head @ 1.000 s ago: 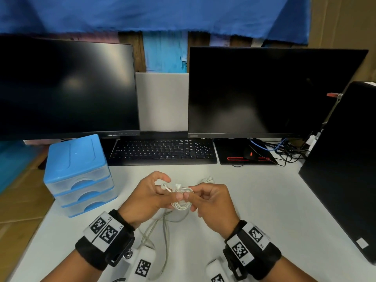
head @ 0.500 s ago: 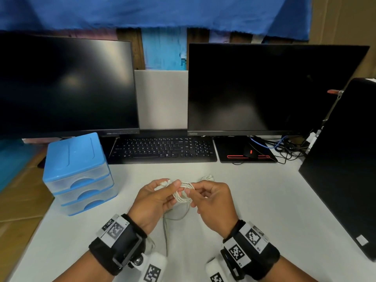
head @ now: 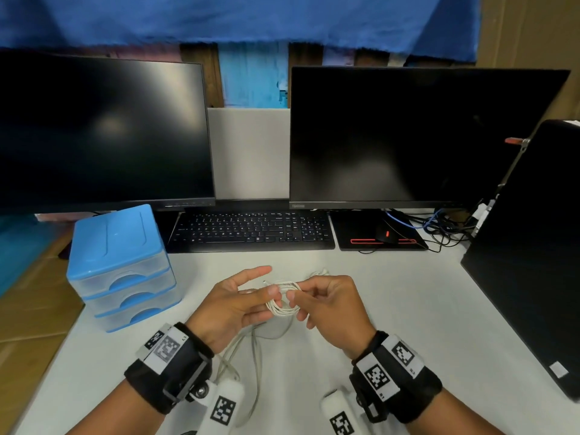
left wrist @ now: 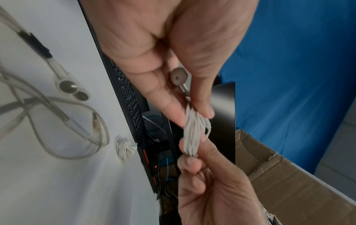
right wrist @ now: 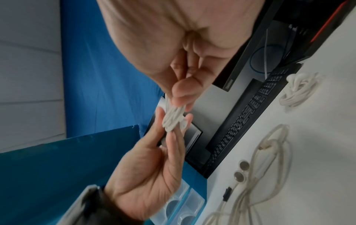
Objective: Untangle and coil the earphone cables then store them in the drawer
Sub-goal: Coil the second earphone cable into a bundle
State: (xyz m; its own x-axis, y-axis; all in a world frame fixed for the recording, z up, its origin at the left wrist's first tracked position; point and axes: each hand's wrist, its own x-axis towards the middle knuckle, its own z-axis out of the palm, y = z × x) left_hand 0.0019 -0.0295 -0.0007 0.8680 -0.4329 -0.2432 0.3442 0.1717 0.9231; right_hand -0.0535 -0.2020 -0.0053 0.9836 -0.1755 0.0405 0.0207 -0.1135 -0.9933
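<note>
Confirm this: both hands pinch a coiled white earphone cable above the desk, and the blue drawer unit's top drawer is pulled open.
Not quite. All three drawers of the blue drawer unit are closed, as the head view shows. The rest holds: the left hand and right hand both pinch the coiled white earphone cable above the desk.

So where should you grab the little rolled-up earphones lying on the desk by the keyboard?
Pinch the coiled earphones across the middle, where wraps of cable cinch the loops into a waist, probably coming straight down from above since the bundle lies flat on the desk. Avoid the earbuds poking out at one end; pulling those might loosen the coil.
</note>
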